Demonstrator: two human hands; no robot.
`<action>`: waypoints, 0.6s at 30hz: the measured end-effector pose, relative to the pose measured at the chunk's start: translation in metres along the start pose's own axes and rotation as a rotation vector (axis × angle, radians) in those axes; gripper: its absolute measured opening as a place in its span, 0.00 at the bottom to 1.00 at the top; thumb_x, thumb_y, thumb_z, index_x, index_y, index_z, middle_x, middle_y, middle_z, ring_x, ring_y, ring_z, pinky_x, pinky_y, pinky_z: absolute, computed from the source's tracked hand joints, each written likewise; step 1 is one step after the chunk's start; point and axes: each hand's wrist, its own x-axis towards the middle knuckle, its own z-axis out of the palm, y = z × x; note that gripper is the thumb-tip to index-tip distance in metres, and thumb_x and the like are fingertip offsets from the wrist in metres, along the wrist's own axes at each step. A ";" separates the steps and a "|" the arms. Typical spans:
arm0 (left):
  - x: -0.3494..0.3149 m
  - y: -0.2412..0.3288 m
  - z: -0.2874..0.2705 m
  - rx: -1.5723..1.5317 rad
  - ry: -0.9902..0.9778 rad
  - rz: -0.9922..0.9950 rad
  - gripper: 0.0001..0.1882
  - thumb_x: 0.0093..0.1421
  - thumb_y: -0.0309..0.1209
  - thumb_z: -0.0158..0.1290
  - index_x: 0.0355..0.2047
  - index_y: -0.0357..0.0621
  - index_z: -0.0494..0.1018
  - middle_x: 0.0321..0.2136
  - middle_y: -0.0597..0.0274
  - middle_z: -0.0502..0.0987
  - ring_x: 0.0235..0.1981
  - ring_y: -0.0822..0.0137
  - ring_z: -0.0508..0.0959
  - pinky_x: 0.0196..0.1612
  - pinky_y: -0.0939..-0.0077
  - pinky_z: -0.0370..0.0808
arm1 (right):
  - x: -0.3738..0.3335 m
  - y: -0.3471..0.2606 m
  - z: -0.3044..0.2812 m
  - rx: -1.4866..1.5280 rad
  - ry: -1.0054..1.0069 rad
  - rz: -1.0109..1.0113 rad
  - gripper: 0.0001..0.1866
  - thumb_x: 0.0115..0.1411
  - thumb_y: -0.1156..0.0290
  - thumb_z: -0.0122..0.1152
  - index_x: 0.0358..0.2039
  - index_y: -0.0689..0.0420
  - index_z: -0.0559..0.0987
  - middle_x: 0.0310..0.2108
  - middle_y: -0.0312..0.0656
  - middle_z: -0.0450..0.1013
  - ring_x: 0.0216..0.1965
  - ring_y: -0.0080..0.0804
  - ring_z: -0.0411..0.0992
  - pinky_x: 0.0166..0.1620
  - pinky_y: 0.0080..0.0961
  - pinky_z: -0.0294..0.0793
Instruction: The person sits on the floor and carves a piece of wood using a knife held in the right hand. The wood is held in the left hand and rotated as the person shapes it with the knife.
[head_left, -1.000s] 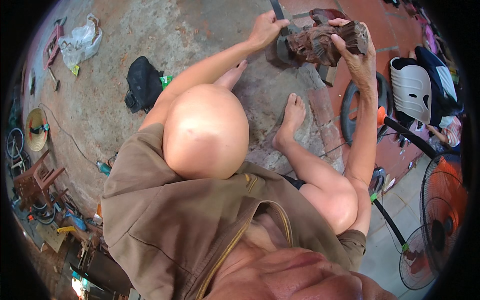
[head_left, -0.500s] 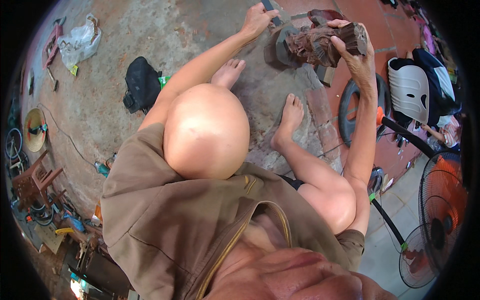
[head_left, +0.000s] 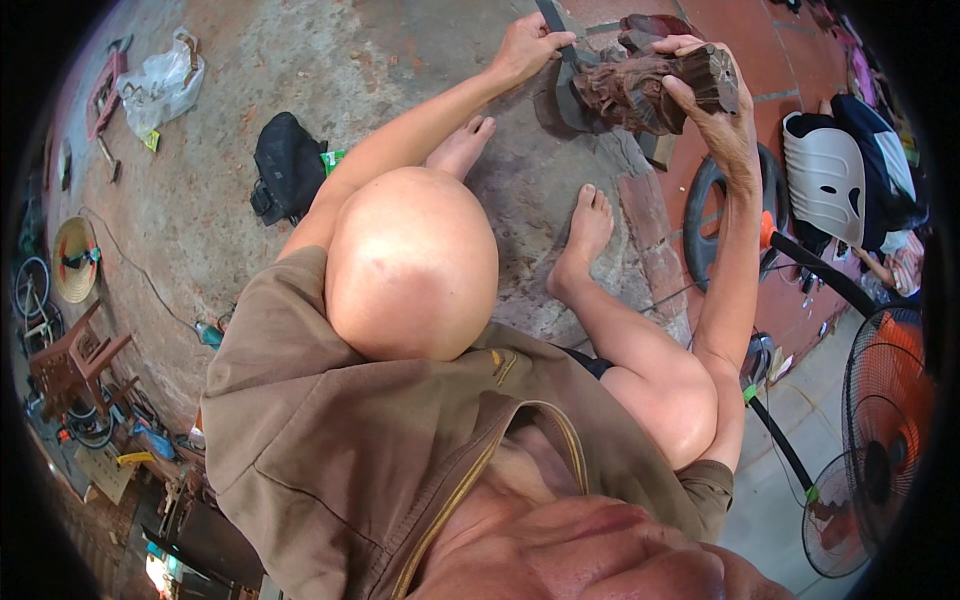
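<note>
My right hand (head_left: 720,110) grips a dark brown carved wooden figurine (head_left: 630,90) that lies tilted on its side, fingers wrapped round its right end. My left hand (head_left: 532,50) pinches a narrow dark flat strip (head_left: 552,16) between thumb and fingers, beside the figurine's left end. The strip's lower end reaches that flat, darker end (head_left: 572,98); whether it presses on it I cannot tell. Behind the figurine sits another reddish-brown carved piece (head_left: 652,30), partly hidden by my right hand.
A black bag (head_left: 285,165) lies left of my bare feet on the concrete. Right of my right forearm are a dark wheel-like ring (head_left: 700,215), a white plastic chair back (head_left: 822,178) and fans (head_left: 880,420). A plastic bag (head_left: 165,90) lies far left.
My left hand has moved a little to the right with the strip, closer to the figurine's flat end. My right hand keeps its hold on the figurine.
</note>
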 end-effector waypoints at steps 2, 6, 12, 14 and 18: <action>0.000 0.001 -0.001 0.070 -0.029 0.005 0.08 0.60 0.32 0.57 0.36 0.41 0.75 0.32 0.64 0.81 0.34 0.75 0.79 0.35 0.78 0.77 | -0.001 0.000 0.001 -0.035 -0.004 -0.011 0.15 0.54 0.74 0.67 0.43 0.57 0.77 0.43 0.33 0.74 0.46 0.23 0.70 0.51 0.22 0.68; 0.001 0.003 -0.004 0.121 -0.025 0.054 0.09 0.59 0.32 0.58 0.35 0.40 0.75 0.29 0.65 0.80 0.30 0.77 0.77 0.33 0.79 0.75 | -0.001 0.002 0.003 -0.092 -0.020 -0.032 0.14 0.55 0.73 0.67 0.43 0.57 0.77 0.43 0.33 0.73 0.46 0.23 0.70 0.51 0.22 0.67; 0.006 0.013 0.000 0.329 0.057 0.061 0.10 0.58 0.31 0.57 0.33 0.37 0.73 0.27 0.62 0.80 0.25 0.76 0.77 0.29 0.78 0.75 | 0.001 -0.001 0.004 -0.041 -0.016 -0.015 0.15 0.55 0.73 0.67 0.43 0.57 0.77 0.42 0.33 0.73 0.46 0.24 0.70 0.52 0.23 0.67; 0.009 0.009 -0.006 0.239 0.086 0.023 0.10 0.59 0.31 0.57 0.33 0.36 0.73 0.26 0.62 0.80 0.25 0.74 0.78 0.28 0.79 0.75 | 0.001 -0.003 0.005 -0.072 -0.031 -0.061 0.15 0.54 0.73 0.67 0.43 0.57 0.77 0.43 0.33 0.73 0.46 0.24 0.70 0.52 0.23 0.67; 0.003 0.005 -0.008 0.008 0.093 -0.018 0.10 0.59 0.31 0.57 0.33 0.36 0.73 0.27 0.60 0.81 0.28 0.73 0.79 0.31 0.79 0.76 | 0.002 -0.003 0.005 -0.091 -0.045 -0.073 0.16 0.54 0.73 0.67 0.43 0.57 0.77 0.43 0.33 0.73 0.46 0.25 0.70 0.52 0.23 0.67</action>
